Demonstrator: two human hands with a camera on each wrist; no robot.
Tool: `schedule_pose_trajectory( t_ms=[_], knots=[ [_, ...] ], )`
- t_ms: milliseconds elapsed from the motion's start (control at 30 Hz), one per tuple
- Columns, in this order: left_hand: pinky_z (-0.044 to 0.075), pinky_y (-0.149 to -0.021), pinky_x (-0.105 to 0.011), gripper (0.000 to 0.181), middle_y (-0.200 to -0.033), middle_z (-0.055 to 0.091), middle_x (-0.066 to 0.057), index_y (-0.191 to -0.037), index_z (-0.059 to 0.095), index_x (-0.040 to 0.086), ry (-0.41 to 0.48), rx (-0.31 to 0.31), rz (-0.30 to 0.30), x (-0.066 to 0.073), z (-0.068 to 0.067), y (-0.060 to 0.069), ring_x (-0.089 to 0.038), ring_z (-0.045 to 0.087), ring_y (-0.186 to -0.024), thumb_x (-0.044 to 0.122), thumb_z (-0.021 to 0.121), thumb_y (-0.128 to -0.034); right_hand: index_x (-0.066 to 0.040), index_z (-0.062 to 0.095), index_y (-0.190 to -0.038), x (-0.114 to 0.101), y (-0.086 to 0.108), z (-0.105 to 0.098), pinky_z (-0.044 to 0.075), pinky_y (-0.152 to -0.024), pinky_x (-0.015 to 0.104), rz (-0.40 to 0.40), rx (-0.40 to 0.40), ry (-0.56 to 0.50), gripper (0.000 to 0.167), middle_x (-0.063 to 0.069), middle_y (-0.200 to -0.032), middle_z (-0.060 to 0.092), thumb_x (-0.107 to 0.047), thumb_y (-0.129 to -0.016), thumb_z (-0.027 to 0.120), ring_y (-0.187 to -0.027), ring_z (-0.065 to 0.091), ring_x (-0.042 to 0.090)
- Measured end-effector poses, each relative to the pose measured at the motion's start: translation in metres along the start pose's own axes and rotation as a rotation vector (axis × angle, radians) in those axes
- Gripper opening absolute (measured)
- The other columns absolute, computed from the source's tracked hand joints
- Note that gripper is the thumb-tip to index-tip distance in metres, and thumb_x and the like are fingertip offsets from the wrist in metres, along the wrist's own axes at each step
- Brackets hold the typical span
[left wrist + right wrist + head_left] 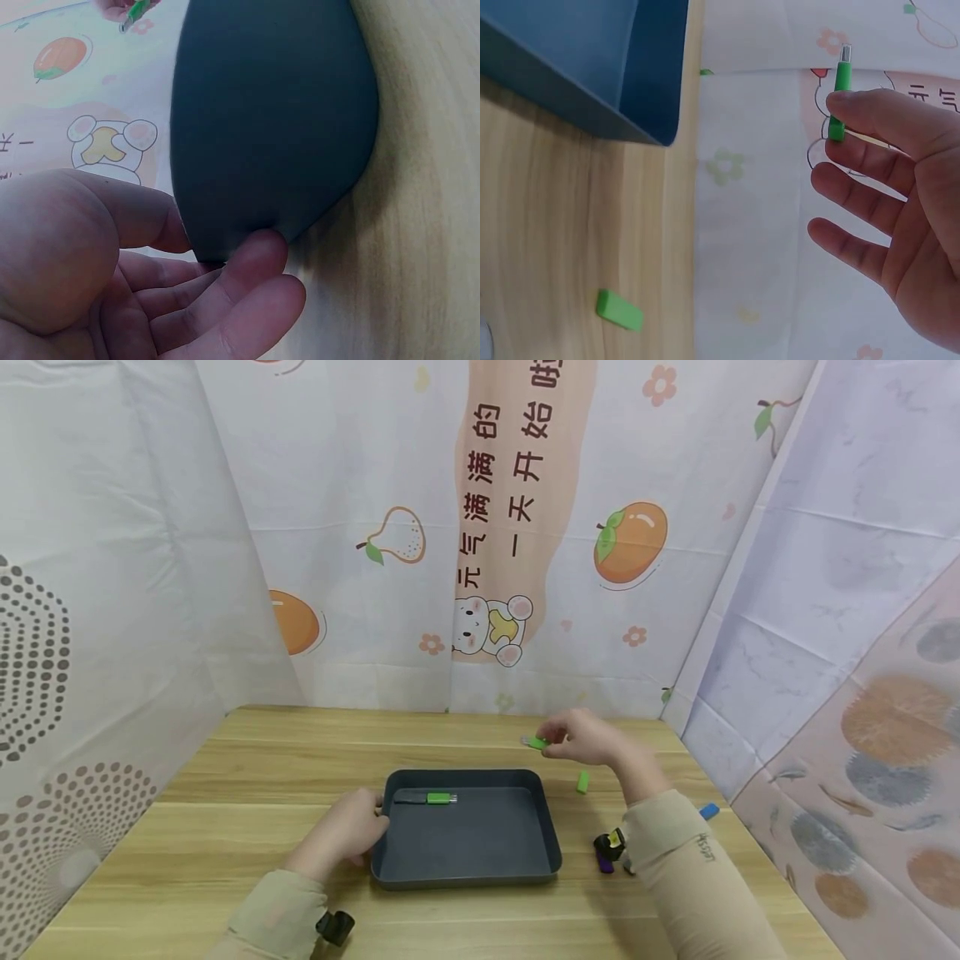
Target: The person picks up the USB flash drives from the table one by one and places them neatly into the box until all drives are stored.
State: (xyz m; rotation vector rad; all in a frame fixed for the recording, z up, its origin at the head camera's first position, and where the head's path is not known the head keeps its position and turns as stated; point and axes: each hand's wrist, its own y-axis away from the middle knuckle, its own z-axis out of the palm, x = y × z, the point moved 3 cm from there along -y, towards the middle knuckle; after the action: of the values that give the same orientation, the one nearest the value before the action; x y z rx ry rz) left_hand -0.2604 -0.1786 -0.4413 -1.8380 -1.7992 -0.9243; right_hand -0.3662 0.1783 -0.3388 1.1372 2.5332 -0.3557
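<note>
My right hand (583, 737) pinches a green USB stick (843, 82) between thumb and index finger, its metal plug bare and pointing away from the palm. The other fingers are spread apart in the right wrist view. A dark grey tray (472, 881) lies on the table, and my left hand (351, 827) grips its left rim, thumb at the edge and fingertips against the outer wall. Inside the tray, near its back left, rests another green USB stick (441, 798) with its metal plug facing right.
Right of the tray lies a small green block-like piece (583, 782), perhaps a cap or stick. A blue piece (708, 811) sits near the table's right edge. A purple piece (604, 863) is partly hidden by the right wrist camera. A printed cloth (337, 527) hangs behind the wooden table (225, 827).
</note>
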Motion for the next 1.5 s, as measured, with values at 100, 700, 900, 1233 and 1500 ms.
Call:
schedule_pose_trajectory(
  t_ms=[100, 700, 900, 1233, 1500],
  knots=[
    [0.055, -0.043, -0.033, 0.045, -0.077, 0.061, -0.01, -0.136, 0.056, -0.012, 0.0, -0.001, 0.004, 0.0, 0.0, 0.0, -0.021, 0.063, -0.053, 0.003, 0.055, -0.0937, -0.017, 0.076, -0.102, -0.002, -0.004, 0.007, 0.055, -0.077, 0.036, -0.011, -0.006, -0.013, 0.011, -0.009, -0.091, 0.069, -0.017, -0.091, 0.077, -0.085, 0.064, 0.011],
    [0.055, -0.042, -0.033, 0.044, -0.079, 0.062, -0.01, -0.136, 0.057, -0.01, -0.008, 0.003, 0.0, 0.0, 0.0, 0.0, -0.021, 0.063, -0.05, 0.003, 0.055, -0.094, -0.015, 0.075, -0.103, -0.02, -0.028, 0.049, 0.055, -0.078, 0.031, -0.036, -0.07, -0.005, 0.013, -0.009, -0.094, 0.067, -0.015, -0.09, 0.077, -0.085, 0.062, 0.009],
    [0.054, -0.042, -0.033, 0.044, -0.078, 0.062, -0.01, -0.136, 0.057, -0.011, -0.008, 0.005, -0.002, 0.001, -0.001, 0.001, -0.021, 0.063, -0.05, 0.003, 0.054, -0.094, -0.014, 0.076, -0.1, -0.025, -0.034, 0.063, 0.056, -0.076, 0.031, -0.04, -0.078, -0.01, 0.01, -0.008, -0.091, 0.068, -0.013, -0.09, 0.076, -0.083, 0.063, 0.01],
    [0.054, -0.042, -0.034, 0.045, -0.074, 0.061, -0.01, -0.137, 0.056, -0.01, -0.009, -0.004, -0.005, 0.0, 0.0, 0.001, -0.021, 0.063, -0.05, 0.003, 0.054, -0.0943, -0.017, 0.075, -0.095, -0.029, -0.04, 0.081, 0.056, -0.076, 0.032, -0.067, -0.098, -0.017, 0.007, -0.01, -0.089, 0.069, -0.012, -0.09, 0.076, -0.082, 0.064, 0.009],
    [0.054, -0.042, -0.033, 0.045, -0.073, 0.061, -0.01, -0.137, 0.056, -0.011, -0.012, -0.005, -0.005, -0.001, 0.0, 0.0, -0.021, 0.063, -0.05, 0.003, 0.054, -0.0943, -0.016, 0.074, -0.096, -0.029, -0.043, 0.092, 0.054, -0.076, 0.033, -0.043, -0.09, -0.005, 0.007, -0.008, -0.088, 0.068, -0.013, -0.091, 0.076, -0.082, 0.061, 0.01]
  ],
)
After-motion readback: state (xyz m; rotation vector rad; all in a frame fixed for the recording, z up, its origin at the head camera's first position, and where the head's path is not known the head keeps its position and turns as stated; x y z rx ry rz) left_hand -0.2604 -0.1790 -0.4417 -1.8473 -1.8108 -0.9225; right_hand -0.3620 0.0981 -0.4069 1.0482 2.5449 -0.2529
